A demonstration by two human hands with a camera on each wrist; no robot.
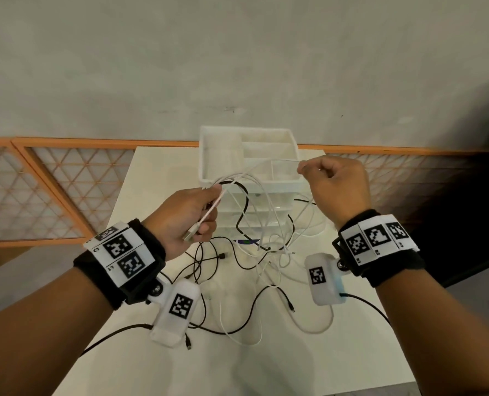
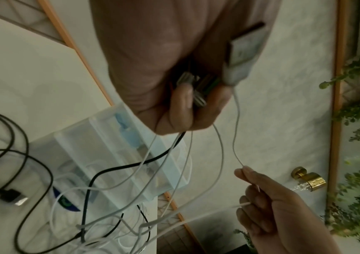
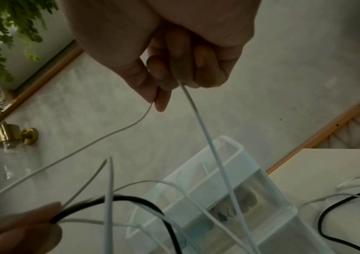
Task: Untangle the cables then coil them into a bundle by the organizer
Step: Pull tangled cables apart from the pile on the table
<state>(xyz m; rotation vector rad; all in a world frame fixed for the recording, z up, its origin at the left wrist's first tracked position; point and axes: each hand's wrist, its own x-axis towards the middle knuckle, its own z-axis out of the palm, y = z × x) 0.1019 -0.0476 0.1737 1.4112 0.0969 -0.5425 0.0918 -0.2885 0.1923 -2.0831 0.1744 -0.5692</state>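
Observation:
Several white and black cables (image 1: 254,252) lie tangled on the white table (image 1: 351,352) in front of a translucent white organizer (image 1: 209,155). My left hand (image 1: 189,215) is raised above the tangle and grips several cable ends with USB plugs (image 2: 198,92), among them a white cable (image 1: 211,210) with a USB plug and a black one. My right hand (image 1: 334,181) is held up by the organizer's right side. It pinches a white cable (image 3: 201,120) between thumb and forefinger, and that strand runs across to the left hand.
The organizer has a divided top tray and clear drawers (image 2: 131,163) below. A black USB plug (image 2: 11,197) lies on the table. An orange-framed lattice panel (image 1: 52,178) and a grey wall (image 1: 237,67) stand behind. Plants (image 2: 359,154) hang at the side.

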